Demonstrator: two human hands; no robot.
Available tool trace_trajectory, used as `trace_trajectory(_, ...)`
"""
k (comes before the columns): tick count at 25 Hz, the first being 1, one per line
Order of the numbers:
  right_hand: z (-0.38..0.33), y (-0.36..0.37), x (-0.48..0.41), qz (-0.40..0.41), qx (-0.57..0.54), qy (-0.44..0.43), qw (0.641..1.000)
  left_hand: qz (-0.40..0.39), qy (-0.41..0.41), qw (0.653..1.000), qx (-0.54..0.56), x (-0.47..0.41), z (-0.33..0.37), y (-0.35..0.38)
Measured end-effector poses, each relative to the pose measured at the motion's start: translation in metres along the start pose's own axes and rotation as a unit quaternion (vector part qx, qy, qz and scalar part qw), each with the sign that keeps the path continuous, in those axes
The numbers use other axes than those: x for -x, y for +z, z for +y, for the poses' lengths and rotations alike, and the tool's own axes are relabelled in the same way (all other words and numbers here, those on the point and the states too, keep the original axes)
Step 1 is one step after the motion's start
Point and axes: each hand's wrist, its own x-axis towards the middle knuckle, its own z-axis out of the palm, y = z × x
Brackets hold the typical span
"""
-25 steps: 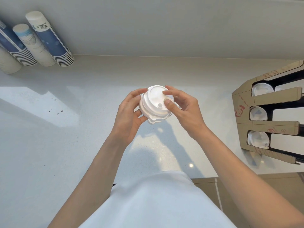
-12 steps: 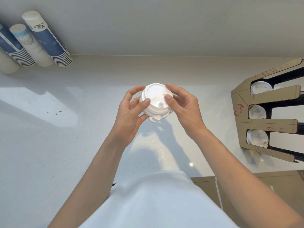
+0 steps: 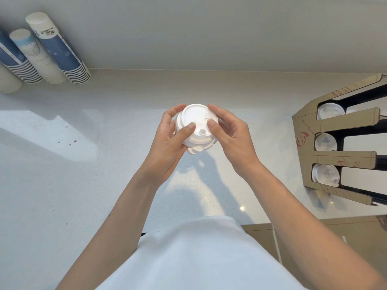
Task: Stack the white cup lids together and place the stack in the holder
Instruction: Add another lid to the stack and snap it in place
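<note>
A short stack of white cup lids (image 3: 196, 122) is held in the air above the middle of the counter, top face towards me. My left hand (image 3: 169, 141) cups its left side and underside, thumb pressed on the top lid. My right hand (image 3: 232, 139) grips the right side, thumb also on top beside the small sip spout. The brown cardboard lid holder (image 3: 303, 139) stands at the right edge of the counter, with lids lying in each of its three slots.
Several stacks of blue and white paper cups (image 3: 56, 51) lean against the back wall at the far left. The white counter (image 3: 104, 164) spreads under my hands, and its front edge meets a brown floor at the lower right.
Both thumbs have shifted onto the top lid and the stack sits slightly higher and more level in my hands. The holder and the cups have not moved.
</note>
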Motion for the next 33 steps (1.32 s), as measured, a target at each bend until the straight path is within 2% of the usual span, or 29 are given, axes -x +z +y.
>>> trace_trajectory(20, -0.004, 0.003, 0.013, 0.024, -0.025, -0.038, 0.999, -0.040, 0.001, 0.999, 0.016, 0.002, -0.002, 0.020)
trace_trajectory(27, -0.010, 0.002, 0.022, 0.035, -0.078, -0.038, 0.996, 0.015, -0.001, 0.997, 0.078, 0.000, 0.000, 0.020)
trace_trajectory(33, -0.013, 0.002, 0.026, 0.038, -0.096, -0.046, 0.994, 0.017, 0.003, 1.000, 0.022, 0.001, 0.002, 0.022)
